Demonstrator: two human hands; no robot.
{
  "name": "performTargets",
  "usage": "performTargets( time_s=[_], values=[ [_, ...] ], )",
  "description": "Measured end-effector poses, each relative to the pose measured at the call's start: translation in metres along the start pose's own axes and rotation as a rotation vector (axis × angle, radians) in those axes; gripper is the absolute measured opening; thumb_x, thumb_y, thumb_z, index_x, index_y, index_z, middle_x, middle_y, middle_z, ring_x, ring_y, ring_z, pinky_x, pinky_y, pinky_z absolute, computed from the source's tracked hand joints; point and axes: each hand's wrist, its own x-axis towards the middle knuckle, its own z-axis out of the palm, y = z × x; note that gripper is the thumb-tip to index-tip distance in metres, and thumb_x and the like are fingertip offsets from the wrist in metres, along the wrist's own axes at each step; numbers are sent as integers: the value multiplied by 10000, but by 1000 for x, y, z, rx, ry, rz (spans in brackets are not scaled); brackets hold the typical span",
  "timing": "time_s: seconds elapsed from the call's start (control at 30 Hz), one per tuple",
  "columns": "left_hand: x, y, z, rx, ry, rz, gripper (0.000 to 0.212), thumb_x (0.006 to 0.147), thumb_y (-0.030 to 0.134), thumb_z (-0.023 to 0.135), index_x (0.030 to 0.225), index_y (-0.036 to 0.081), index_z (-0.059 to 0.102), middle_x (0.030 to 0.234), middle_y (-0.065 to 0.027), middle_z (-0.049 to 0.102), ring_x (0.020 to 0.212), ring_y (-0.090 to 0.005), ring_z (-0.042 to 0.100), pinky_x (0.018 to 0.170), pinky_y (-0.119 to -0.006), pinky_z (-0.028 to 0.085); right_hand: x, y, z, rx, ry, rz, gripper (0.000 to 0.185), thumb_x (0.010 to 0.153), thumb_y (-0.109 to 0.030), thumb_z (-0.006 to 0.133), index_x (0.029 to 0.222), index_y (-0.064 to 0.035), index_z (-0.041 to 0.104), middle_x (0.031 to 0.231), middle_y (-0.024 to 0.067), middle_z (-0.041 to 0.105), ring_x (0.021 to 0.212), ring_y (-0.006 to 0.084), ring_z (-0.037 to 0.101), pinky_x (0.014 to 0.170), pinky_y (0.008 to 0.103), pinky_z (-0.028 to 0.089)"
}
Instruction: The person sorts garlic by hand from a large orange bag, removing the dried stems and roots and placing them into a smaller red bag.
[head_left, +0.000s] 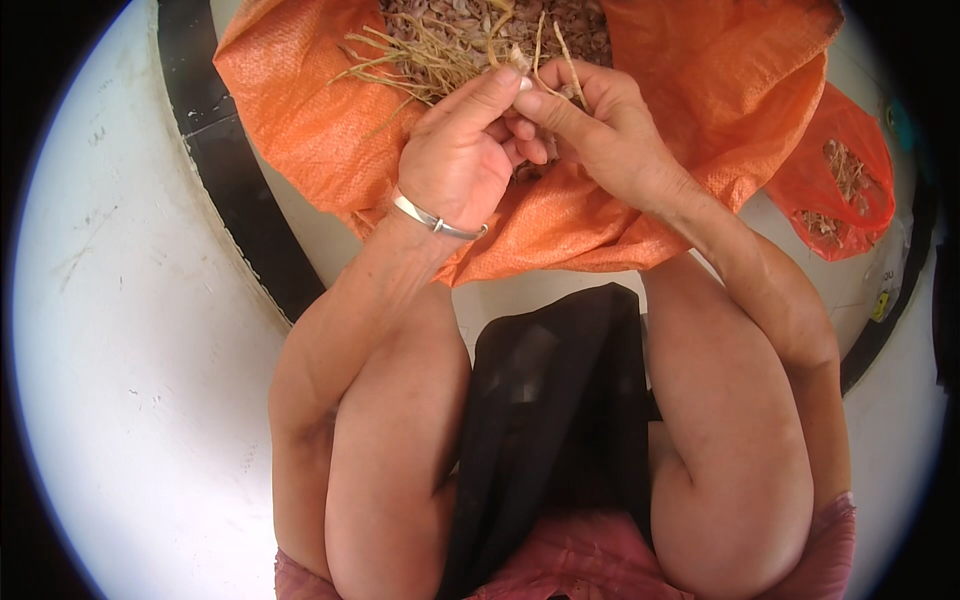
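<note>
My left hand (461, 150), with a metal bangle at its wrist, and my right hand (600, 124) meet over an orange woven sack (300, 105). Between the thumbs and fingertips they pinch a small pale garlic bulb or clove (523, 82). Thin dry stalks (566, 56) stick up from the fingers of the right hand. Beneath the hands, the sack's mouth shows many purplish garlic cloves or bulbs (577, 30). A bunch of dry straw-coloured stalks (420, 60) lies on them to the left. The curled fingers hide part of what is held.
A red plastic bag (810, 165) with dry garlic pieces stands on the floor at the right, beside some clear plastic packaging (889, 281). A black tile band (240, 165) crosses the pale floor (135, 300). Black cloth (555, 390) hangs between my knees.
</note>
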Motion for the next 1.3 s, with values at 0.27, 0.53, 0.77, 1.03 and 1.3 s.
performTargets(
  time_s=[0.27,0.53,0.77,1.03,1.3],
  values=[
    [-4,3,6,179,20,188,231,862,104,534,1005,-76,561,790,-115,599,648,-162,575,592,-260,509,-2,-4,-7,297,-36,174,193,858,-228,577,774,-56,554,619,-26,538,487,15,421,431,163,347],
    [-5,9,3,454,68,263,193,855,88,528,919,-83,590,685,-121,601,549,-149,581,512,-230,492,-3,1,-11,279,-109,143,183,861,-221,572,753,-76,542,620,-37,525,464,1,368,407,153,285],
    [-9,11,9,667,141,350,163,850,65,533,908,-73,595,666,-85,599,535,-109,561,473,-212,478,-3,6,-12,604,-250,260,188,881,-231,534,780,-73,533,586,-63,421,443,31,243,410,192,207],
    [-7,5,11,586,182,366,169,849,58,534,942,-69,595,682,-77,600,533,-100,553,479,-209,478,-3,2,-9,519,-204,216,202,889,-246,519,812,-60,541,598,-60,433,450,27,259,409,184,229],
    [-9,2,8,635,176,377,155,834,47,554,951,-28,622,711,-61,602,559,-99,561,492,-214,469,4,10,-9,542,116,191,151,914,-200,460,835,-80,505,618,-50,355,531,52,303,471,216,294]
  ],
)
